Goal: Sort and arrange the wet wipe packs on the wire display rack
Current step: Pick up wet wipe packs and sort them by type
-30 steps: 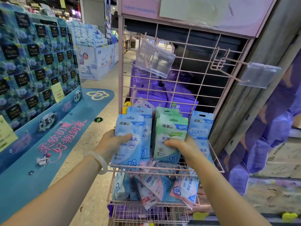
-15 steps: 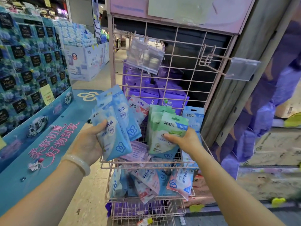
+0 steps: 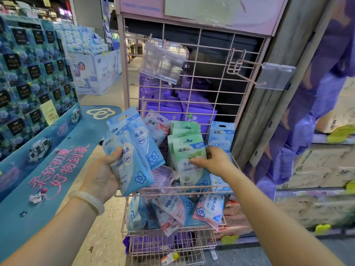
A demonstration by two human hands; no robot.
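Observation:
A pink wire display rack [image 3: 215, 60] stands in front of me with a basket at waist height. My left hand [image 3: 102, 175] grips a bunch of blue wet wipe packs [image 3: 132, 150], lifted out to the left of the basket. My right hand [image 3: 215, 160] pinches the front green wet wipe pack [image 3: 187, 156], which stands upright in the basket with more green packs behind it. A pink pack [image 3: 158, 125] leans at the back, and a blue pack [image 3: 221, 135] stands at the basket's right end. Pink and blue packs [image 3: 172, 208] lie jumbled in the lower basket.
Purple boxes [image 3: 163, 108] are stacked behind the rack's grid. Two clear plastic label holders [image 3: 163, 63] [image 3: 274, 75] stick out on hooks above the basket. A blue product display [image 3: 32, 77] fills the left side, a wooden post [image 3: 269, 104] stands to the right.
My left hand lifted the blue packs out of the basket and up to the left, tilting them. My right hand stayed on the green pack.

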